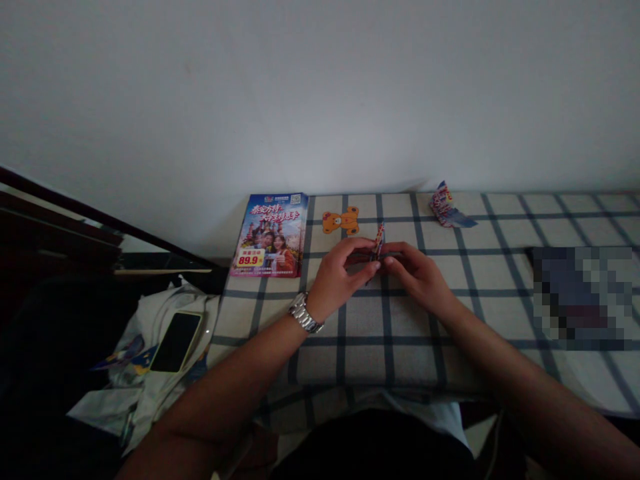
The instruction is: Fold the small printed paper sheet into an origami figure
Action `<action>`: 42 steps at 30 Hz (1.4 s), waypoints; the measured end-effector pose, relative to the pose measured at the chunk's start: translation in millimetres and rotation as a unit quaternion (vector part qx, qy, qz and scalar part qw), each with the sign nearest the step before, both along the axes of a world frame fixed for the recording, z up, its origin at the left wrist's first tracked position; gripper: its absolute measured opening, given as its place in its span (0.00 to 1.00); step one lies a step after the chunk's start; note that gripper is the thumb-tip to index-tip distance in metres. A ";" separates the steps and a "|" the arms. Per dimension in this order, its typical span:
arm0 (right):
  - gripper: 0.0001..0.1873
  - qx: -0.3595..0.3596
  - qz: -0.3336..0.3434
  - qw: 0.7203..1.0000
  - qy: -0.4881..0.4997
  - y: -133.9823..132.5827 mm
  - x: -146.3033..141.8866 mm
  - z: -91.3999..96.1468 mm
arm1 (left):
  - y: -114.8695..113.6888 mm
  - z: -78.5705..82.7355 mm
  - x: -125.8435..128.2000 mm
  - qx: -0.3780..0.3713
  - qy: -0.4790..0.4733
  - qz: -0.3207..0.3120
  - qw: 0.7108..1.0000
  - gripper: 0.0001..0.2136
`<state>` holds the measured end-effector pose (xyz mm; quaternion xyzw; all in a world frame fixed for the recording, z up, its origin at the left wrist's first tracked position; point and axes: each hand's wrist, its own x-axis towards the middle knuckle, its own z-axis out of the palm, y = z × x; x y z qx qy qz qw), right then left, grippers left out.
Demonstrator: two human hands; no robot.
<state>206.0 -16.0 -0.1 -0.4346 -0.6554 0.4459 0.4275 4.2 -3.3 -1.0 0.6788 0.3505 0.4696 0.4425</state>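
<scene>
Pinching a folded strip of glossy paper (pixel 379 241) upright at center of checked cloth (pixel 385 353): L hand (pixel 345 270) & R hand (pixel 417 277) both closed on it. Light, thin, creases easily; hold by folded edge. Orange bear cutout (pixel 341 221) at 11 o'clock, folded leaflet (pixel 447 208) at 1 o'clock.

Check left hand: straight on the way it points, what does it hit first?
The left hand would meet the folded printed paper first; its fingertips appear to be on it already. Next in line is probably the right hand, though depth is unclear.
</scene>
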 end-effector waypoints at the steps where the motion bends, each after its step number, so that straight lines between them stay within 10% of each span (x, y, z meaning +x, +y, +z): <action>1: 0.12 -0.011 -0.004 1.000 0.023 0.4 -0.9 -0.3 | -0.2 -0.1 0.1 0.002 0.000 -0.006 1.000 0.13; 42: 0.16 -0.166 0.007 0.977 0.132 4.2 -0.3 -0.1 | -0.5 -1.1 2.5 -0.047 -0.052 -0.032 0.997 0.17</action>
